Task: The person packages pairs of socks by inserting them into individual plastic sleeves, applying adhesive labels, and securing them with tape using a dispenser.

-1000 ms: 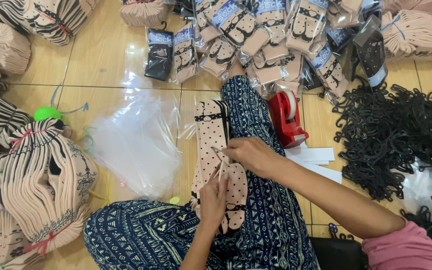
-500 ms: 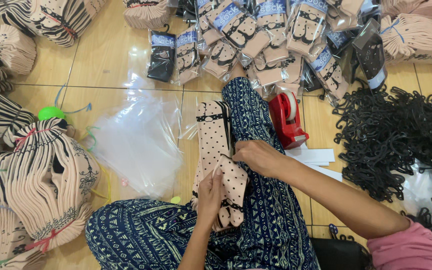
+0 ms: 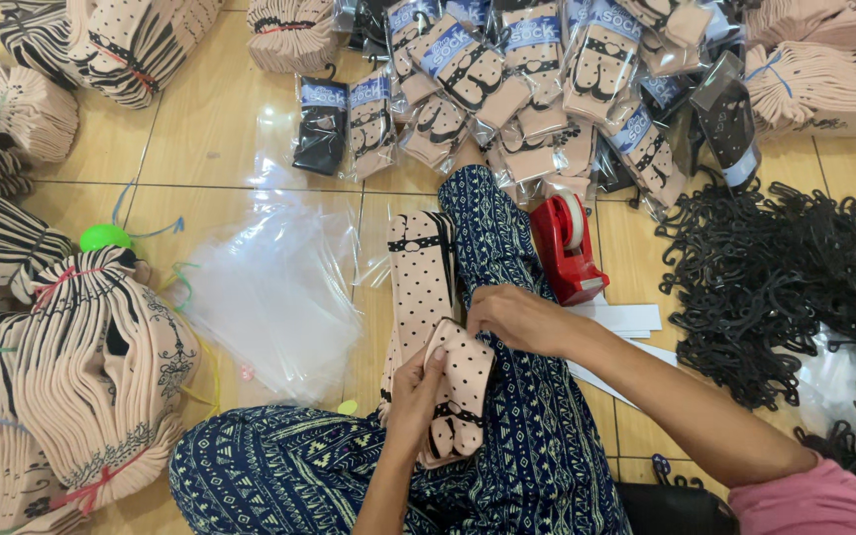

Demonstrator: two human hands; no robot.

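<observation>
Head view: both hands, left hand (image 3: 416, 388) and right hand (image 3: 513, 317), clamped on folded dotted sock (image 3: 460, 381) over lap.

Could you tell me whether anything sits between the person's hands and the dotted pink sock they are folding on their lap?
Nothing visible does. The left hand and right hand both rest directly on the folded dotted sock, which lies on the patterned trouser leg.
</observation>
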